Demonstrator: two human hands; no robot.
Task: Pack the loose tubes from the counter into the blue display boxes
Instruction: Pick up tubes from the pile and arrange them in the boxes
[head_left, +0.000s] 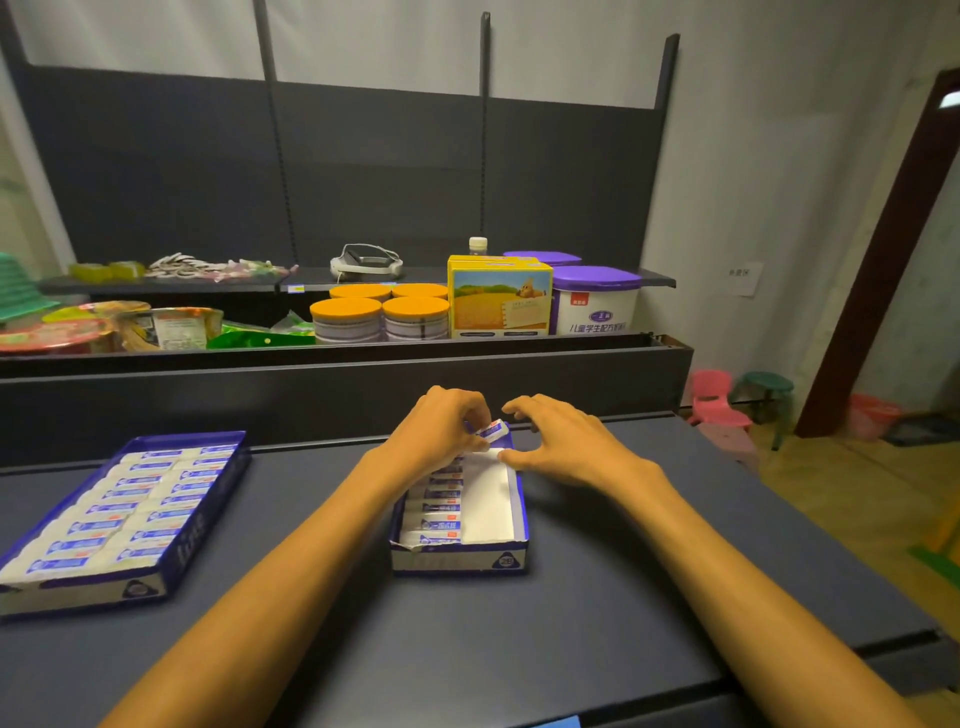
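A blue display box (511, 558) stands in the middle of the counter. Its left column holds several white-and-blue tubes (434, 525); its right column shows bare white bottom. My left hand (439, 426) pinches one tube (492, 431) above the box's far end, tilted upward to the right. My right hand (558, 441) hovers just right of that tube, its fingers loosely curved and its thumb at the box's far right edge, holding nothing. A second blue box (208, 519) at the left is full of tubes in two columns.
A raised dark ledge (337, 384) runs behind the counter. Behind it stand orange-lidded cans (382, 317), a yellow carton (498, 299), a purple-lidded tub (595, 301) and noodle bowls (104, 327). The counter's front edge (779, 660) drops off near me. Small stools (719, 400) stand at right.
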